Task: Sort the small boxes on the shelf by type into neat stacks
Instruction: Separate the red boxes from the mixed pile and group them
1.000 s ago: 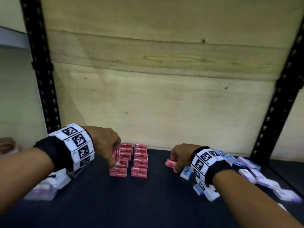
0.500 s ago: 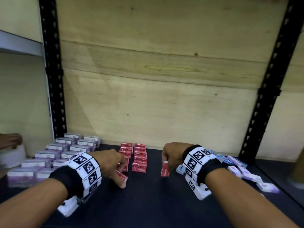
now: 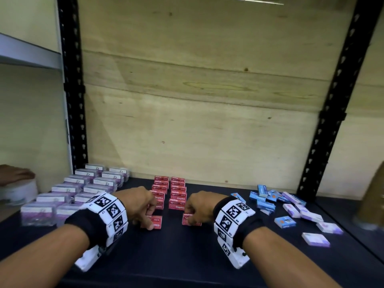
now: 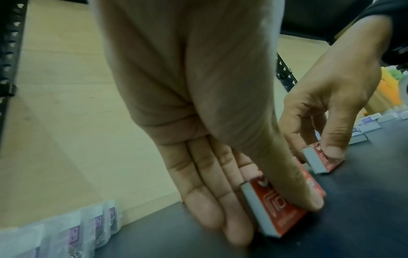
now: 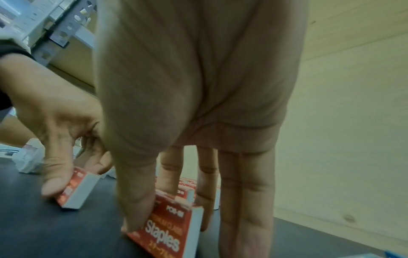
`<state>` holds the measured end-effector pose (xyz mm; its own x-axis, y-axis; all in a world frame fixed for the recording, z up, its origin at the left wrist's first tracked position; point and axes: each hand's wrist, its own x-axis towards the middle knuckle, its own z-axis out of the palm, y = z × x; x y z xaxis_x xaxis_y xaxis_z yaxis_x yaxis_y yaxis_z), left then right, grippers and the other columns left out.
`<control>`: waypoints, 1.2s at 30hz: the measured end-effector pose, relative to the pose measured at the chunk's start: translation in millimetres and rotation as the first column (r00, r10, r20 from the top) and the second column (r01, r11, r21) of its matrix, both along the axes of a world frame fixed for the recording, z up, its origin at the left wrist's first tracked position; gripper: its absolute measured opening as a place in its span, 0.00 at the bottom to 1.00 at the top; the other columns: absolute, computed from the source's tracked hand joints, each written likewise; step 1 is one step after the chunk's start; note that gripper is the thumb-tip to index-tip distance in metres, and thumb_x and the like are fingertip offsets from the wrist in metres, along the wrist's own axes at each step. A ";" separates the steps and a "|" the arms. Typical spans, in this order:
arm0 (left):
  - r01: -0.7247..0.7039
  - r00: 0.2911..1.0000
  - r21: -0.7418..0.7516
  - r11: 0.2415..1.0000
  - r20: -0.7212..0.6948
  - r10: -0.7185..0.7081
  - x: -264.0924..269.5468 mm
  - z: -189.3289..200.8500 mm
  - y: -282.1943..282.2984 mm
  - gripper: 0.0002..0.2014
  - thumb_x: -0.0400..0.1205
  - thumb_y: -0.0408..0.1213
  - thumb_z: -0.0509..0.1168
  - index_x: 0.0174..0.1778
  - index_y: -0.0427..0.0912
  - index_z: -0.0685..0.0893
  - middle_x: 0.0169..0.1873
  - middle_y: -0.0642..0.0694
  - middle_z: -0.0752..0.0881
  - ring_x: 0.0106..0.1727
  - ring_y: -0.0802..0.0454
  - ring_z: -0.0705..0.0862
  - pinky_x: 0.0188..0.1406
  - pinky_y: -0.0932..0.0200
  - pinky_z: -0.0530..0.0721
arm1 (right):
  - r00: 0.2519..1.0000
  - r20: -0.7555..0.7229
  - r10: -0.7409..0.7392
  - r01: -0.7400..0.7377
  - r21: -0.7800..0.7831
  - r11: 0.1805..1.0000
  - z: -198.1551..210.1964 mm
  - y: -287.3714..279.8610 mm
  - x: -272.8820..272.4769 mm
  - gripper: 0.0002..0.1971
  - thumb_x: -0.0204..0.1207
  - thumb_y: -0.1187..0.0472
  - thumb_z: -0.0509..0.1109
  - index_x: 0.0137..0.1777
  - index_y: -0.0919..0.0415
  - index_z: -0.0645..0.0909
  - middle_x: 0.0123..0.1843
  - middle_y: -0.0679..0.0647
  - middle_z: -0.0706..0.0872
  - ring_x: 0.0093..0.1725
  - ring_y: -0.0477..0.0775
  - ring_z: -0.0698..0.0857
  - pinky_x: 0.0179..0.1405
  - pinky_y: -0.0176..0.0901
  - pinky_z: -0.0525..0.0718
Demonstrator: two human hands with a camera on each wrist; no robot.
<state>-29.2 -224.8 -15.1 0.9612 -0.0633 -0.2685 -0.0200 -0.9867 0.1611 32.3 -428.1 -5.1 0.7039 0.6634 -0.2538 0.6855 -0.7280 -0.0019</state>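
Two rows of red staples boxes (image 3: pixel 170 192) run back along the middle of the dark shelf (image 3: pixel 187 256). My left hand (image 3: pixel 146 218) pinches a red staples box (image 3: pixel 156 222) between thumb and fingers, flat on the shelf in front of the left row; the same box (image 4: pixel 284 206) fills the left wrist view. My right hand (image 3: pixel 194 215) pinches a second red staples box (image 3: pixel 193 222) in front of the right row, its "Staples" print (image 5: pixel 167 232) plain in the right wrist view. The two hands are side by side, a small gap apart.
Neat rows of purple-and-clear boxes (image 3: pixel 83 188) fill the left of the shelf. A loose heap of blue boxes (image 3: pixel 264 196) and scattered pale purple boxes (image 3: pixel 311 215) lie at the right. Black slotted uprights (image 3: pixel 72 100) and a plywood back wall (image 3: pixel 197 121) bound the bay.
Both hands came toward the front and down, each with a red box, which now lies on the shelf ahead of the red rows. The right hand moved left from the blue heap.
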 end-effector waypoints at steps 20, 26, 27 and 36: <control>-0.091 0.995 0.145 0.985 -0.015 0.094 -9.4 11.9 2.1 0.07 0.83 0.43 0.68 0.54 0.48 0.80 0.33 0.56 0.81 0.33 0.63 0.79 0.42 0.63 0.79 | 0.989 -0.082 -0.123 0.120 -0.039 0.992 14.5 3.1 -8.4 0.12 0.81 0.54 0.71 0.61 0.57 0.83 0.47 0.49 0.87 0.44 0.49 0.84 0.51 0.45 0.82; -0.098 0.995 0.190 0.977 0.017 0.097 -7.9 10.3 0.7 0.06 0.83 0.40 0.67 0.54 0.47 0.80 0.31 0.58 0.79 0.30 0.64 0.77 0.37 0.65 0.75 | 0.991 -0.064 -0.115 0.112 -0.060 0.992 14.4 11.9 -5.9 0.14 0.80 0.55 0.72 0.62 0.59 0.83 0.55 0.52 0.87 0.34 0.47 0.81 0.50 0.46 0.82; -0.096 0.995 0.195 0.976 0.018 0.095 -7.7 10.5 0.7 0.07 0.83 0.40 0.67 0.55 0.46 0.80 0.31 0.58 0.79 0.30 0.64 0.77 0.37 0.65 0.75 | 0.991 -0.061 -0.118 0.114 -0.063 0.991 14.4 13.3 -4.6 0.14 0.80 0.54 0.72 0.63 0.59 0.82 0.58 0.53 0.87 0.34 0.48 0.81 0.51 0.47 0.83; -0.091 0.995 0.133 0.987 -0.037 0.096 -4.5 10.5 4.4 0.07 0.83 0.44 0.68 0.53 0.50 0.78 0.37 0.55 0.86 0.33 0.58 0.88 0.51 0.55 0.88 | 0.993 -0.066 -0.094 0.089 -0.074 0.993 12.9 17.4 -1.3 0.15 0.80 0.55 0.72 0.64 0.60 0.81 0.61 0.55 0.87 0.36 0.49 0.81 0.39 0.42 0.81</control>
